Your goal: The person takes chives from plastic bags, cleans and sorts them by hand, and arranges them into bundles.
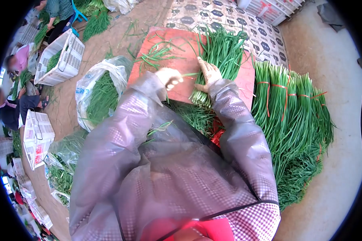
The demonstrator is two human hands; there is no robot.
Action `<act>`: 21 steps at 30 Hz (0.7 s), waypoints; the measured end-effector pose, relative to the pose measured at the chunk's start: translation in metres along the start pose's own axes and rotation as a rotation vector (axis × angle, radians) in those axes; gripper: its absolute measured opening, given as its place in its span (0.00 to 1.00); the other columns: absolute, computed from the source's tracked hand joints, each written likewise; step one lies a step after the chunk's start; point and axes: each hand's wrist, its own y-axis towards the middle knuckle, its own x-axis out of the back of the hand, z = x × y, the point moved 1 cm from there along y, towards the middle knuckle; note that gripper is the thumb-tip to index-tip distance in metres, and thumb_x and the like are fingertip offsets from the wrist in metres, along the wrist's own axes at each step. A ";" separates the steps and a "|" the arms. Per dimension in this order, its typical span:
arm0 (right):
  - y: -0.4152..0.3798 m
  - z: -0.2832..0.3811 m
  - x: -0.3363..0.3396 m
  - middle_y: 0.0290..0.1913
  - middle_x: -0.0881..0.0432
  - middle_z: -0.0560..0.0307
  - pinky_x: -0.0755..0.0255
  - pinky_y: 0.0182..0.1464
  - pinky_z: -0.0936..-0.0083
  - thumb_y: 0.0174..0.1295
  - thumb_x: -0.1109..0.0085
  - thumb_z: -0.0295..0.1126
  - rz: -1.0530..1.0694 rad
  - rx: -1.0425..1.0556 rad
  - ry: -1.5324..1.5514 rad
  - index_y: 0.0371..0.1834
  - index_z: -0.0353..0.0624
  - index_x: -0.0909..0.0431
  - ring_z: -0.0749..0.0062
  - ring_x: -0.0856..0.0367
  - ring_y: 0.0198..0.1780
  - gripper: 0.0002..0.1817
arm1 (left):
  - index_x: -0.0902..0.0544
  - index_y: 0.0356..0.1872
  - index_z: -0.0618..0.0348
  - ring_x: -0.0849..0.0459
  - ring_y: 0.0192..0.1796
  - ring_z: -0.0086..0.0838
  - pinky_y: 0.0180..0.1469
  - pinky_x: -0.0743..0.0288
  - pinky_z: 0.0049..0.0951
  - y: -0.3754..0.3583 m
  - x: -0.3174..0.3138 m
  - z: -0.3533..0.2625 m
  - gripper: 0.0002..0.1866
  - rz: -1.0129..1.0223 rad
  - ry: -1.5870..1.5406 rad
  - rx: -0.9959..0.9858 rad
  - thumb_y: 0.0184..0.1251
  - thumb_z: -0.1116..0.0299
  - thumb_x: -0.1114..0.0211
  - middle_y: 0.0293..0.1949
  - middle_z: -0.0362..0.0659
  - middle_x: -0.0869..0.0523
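Long green chives lie in a thick bunch (224, 52) on a reddish board (181, 94) in front of me. My right hand (209, 74) lies over the lower left side of this bunch, its thumb apart from the other fingers, holding it against the board. To its left, my left hand (169, 78) is closed with curled fingers. A thin green stalk (189, 74) sticks out from it toward the right hand. Loose stalks (157, 55) are scattered on the board's upper left. Both hands look pale and possibly gloved.
Chive bundles tied with red bands (287, 94) are stacked at the right. A plastic bag of greens (102, 96) stands left of the board. White crates (66, 60) and people (60, 14) are farther left. Another crate (269, 10) sits at the top right.
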 end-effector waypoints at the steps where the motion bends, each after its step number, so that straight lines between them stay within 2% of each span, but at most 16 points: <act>1: 0.000 0.000 0.001 0.66 0.38 0.41 0.53 0.71 0.60 0.40 0.30 0.46 -0.011 -0.025 0.031 0.73 0.42 0.59 0.51 0.42 0.69 0.60 | 0.22 0.26 0.58 0.37 0.15 0.18 0.16 0.48 0.19 -0.010 0.006 -0.014 0.06 0.018 -0.052 -0.043 0.54 0.68 0.39 0.17 0.34 0.31; 3: -0.001 0.003 0.005 0.65 0.37 0.36 0.52 0.70 0.61 0.39 0.29 0.45 -0.006 -0.065 0.060 0.74 0.40 0.65 0.50 0.42 0.69 0.63 | 0.23 0.25 0.57 0.37 0.15 0.18 0.15 0.48 0.19 -0.034 0.016 -0.049 0.05 -0.002 -0.166 -0.187 0.54 0.68 0.38 0.18 0.34 0.30; 4: -0.001 0.003 0.005 0.65 0.37 0.36 0.52 0.70 0.61 0.39 0.29 0.45 -0.007 -0.064 0.060 0.74 0.40 0.65 0.50 0.42 0.69 0.63 | 0.24 0.25 0.56 0.37 0.15 0.18 0.15 0.48 0.19 -0.049 0.019 -0.068 0.05 -0.041 -0.230 -0.289 0.54 0.68 0.38 0.18 0.35 0.29; 6: -0.001 0.003 0.005 0.65 0.36 0.39 0.52 0.70 0.60 0.39 0.30 0.45 0.005 -0.088 0.083 0.74 0.41 0.63 0.49 0.42 0.69 0.62 | 0.24 0.26 0.56 0.34 0.17 0.18 0.17 0.41 0.21 -0.087 0.023 -0.109 0.06 0.046 -0.286 -0.503 0.58 0.66 0.40 0.20 0.35 0.28; 7: 0.000 0.002 0.004 0.65 0.36 0.39 0.52 0.70 0.60 0.39 0.30 0.45 0.007 -0.081 0.085 0.74 0.41 0.63 0.49 0.42 0.69 0.62 | 0.23 0.33 0.56 0.31 0.20 0.18 0.21 0.37 0.20 -0.090 0.038 -0.125 0.08 0.231 -0.232 -0.608 0.61 0.64 0.41 0.23 0.36 0.25; 8: 0.000 -0.001 0.001 0.64 0.35 0.41 0.52 0.70 0.59 0.40 0.33 0.47 0.010 -0.038 0.018 0.73 0.43 0.57 0.51 0.42 0.69 0.57 | 0.21 0.39 0.57 0.27 0.23 0.19 0.26 0.33 0.19 -0.095 0.050 -0.138 0.11 0.413 -0.175 -0.709 0.64 0.61 0.43 0.27 0.36 0.22; 9: 0.001 -0.004 -0.003 0.64 0.33 0.44 0.53 0.71 0.58 0.42 0.35 0.49 0.015 0.011 -0.046 0.72 0.45 0.50 0.52 0.41 0.69 0.53 | 0.23 0.47 0.57 0.25 0.28 0.19 0.31 0.31 0.19 -0.110 0.039 -0.150 0.16 0.168 -0.010 -0.640 0.66 0.58 0.45 0.34 0.38 0.20; 10: 0.003 -0.005 -0.006 0.61 0.28 0.52 0.51 0.70 0.56 0.45 0.39 0.50 0.119 0.053 -0.181 0.60 0.52 0.29 0.54 0.39 0.68 0.35 | 0.25 0.55 0.58 0.23 0.32 0.20 0.37 0.29 0.20 -0.124 0.032 -0.157 0.22 -0.087 0.148 -0.561 0.68 0.54 0.46 0.41 0.39 0.18; 11: 0.003 -0.006 -0.007 0.59 0.26 0.55 0.50 0.70 0.55 0.46 0.40 0.49 0.099 0.076 -0.165 0.52 0.53 0.23 0.55 0.39 0.68 0.28 | 0.32 0.65 0.56 0.21 0.41 0.22 0.45 0.28 0.20 -0.128 0.043 -0.157 0.28 -0.144 0.284 -0.527 0.70 0.50 0.48 0.55 0.41 0.22; 12: 0.002 -0.004 -0.007 0.57 0.24 0.57 0.50 0.69 0.54 0.47 0.41 0.48 0.076 0.098 -0.146 0.45 0.55 0.18 0.56 0.38 0.67 0.21 | 0.32 0.65 0.56 0.21 0.41 0.22 0.45 0.28 0.20 -0.135 0.053 -0.154 0.28 -0.181 0.281 -0.527 0.70 0.50 0.48 0.55 0.41 0.22; 14: 0.003 -0.009 -0.014 0.55 0.22 0.59 0.49 0.69 0.53 0.46 0.41 0.47 0.036 0.115 -0.114 0.41 0.56 0.16 0.56 0.38 0.67 0.19 | 0.30 0.62 0.53 0.22 0.47 0.26 0.53 0.32 0.27 -0.151 0.073 -0.146 0.27 -0.200 0.393 -0.560 0.68 0.49 0.46 0.57 0.41 0.22; 15: 0.002 -0.005 -0.008 0.56 0.22 0.59 0.49 0.69 0.52 0.47 0.41 0.47 0.041 0.118 -0.120 0.43 0.56 0.16 0.56 0.37 0.67 0.20 | 0.31 0.63 0.54 0.23 0.50 0.28 0.55 0.32 0.30 -0.160 0.090 -0.140 0.28 -0.187 0.435 -0.563 0.68 0.50 0.45 0.56 0.40 0.22; 18: 0.004 -0.012 -0.008 0.57 0.24 0.57 0.48 0.67 0.51 0.52 0.42 0.48 0.029 0.204 -0.087 0.46 0.56 0.18 0.52 0.37 0.66 0.19 | 0.31 0.64 0.54 0.23 0.50 0.27 0.55 0.30 0.31 -0.201 0.146 -0.107 0.28 -0.211 0.564 -0.489 0.68 0.51 0.44 0.54 0.40 0.21; 19: 0.005 -0.013 -0.005 0.58 0.24 0.56 0.48 0.67 0.50 0.52 0.42 0.48 0.056 0.223 -0.079 0.50 0.57 0.20 0.51 0.38 0.67 0.21 | 0.34 0.66 0.53 0.23 0.46 0.21 0.52 0.29 0.24 -0.216 0.171 -0.091 0.27 -0.268 0.636 -0.441 0.71 0.52 0.47 0.55 0.36 0.22; 21: 0.007 -0.010 0.006 0.63 0.30 0.54 0.53 0.69 0.49 0.54 0.44 0.51 0.172 0.189 -0.125 0.57 0.59 0.25 0.50 0.41 0.69 0.26 | 0.33 0.66 0.51 0.23 0.46 0.21 0.50 0.28 0.23 -0.242 0.212 -0.047 0.26 -0.304 0.548 -0.372 0.70 0.53 0.46 0.54 0.34 0.21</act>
